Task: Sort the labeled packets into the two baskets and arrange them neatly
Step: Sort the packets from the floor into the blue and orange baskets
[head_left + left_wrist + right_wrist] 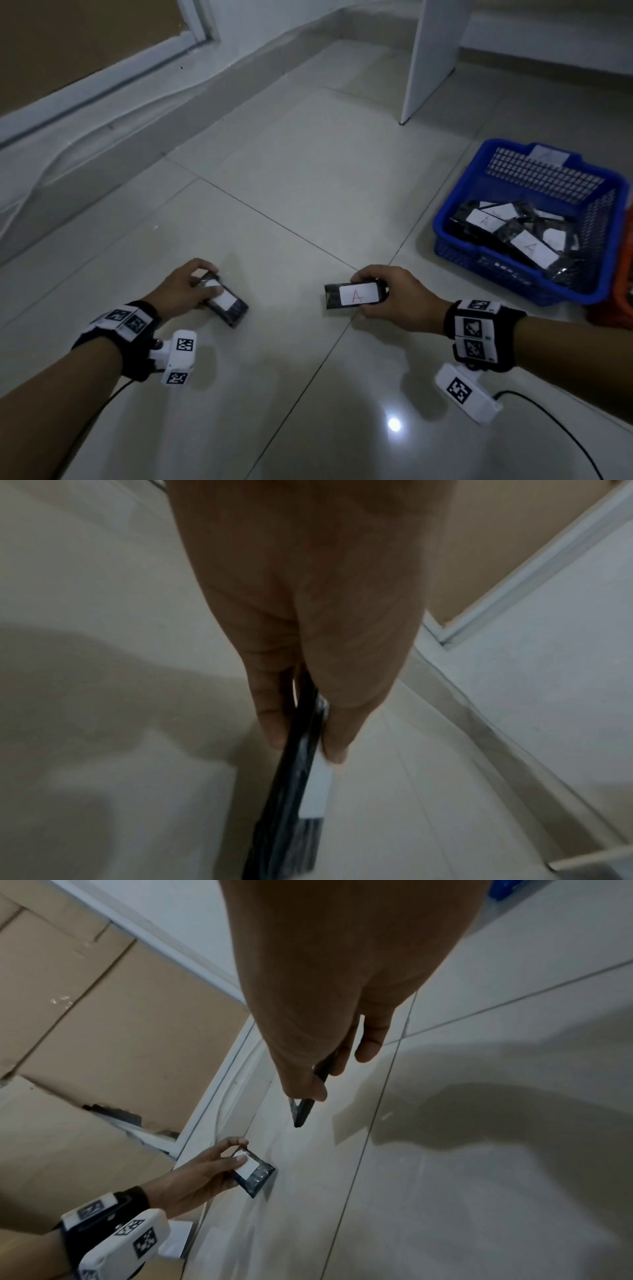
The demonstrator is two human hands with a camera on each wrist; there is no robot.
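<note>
My right hand (pixel 394 294) pinches the A-labelled packet (pixel 356 295) by its end above the floor (pixel 308 192), my left hand (pixel 186 291) another packet (pixel 224 303). They seem light, slick and thin, best gripped by their edges; the blue basket (pixel 603 274) holds other A packets.

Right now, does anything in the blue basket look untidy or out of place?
Yes. In the blue basket, the packets lie criss-crossed at different angles, overlapping each other, not in a neat stack. Two visible labels read A, matching the packet in the right hand, so only the arrangement looks off.
</note>
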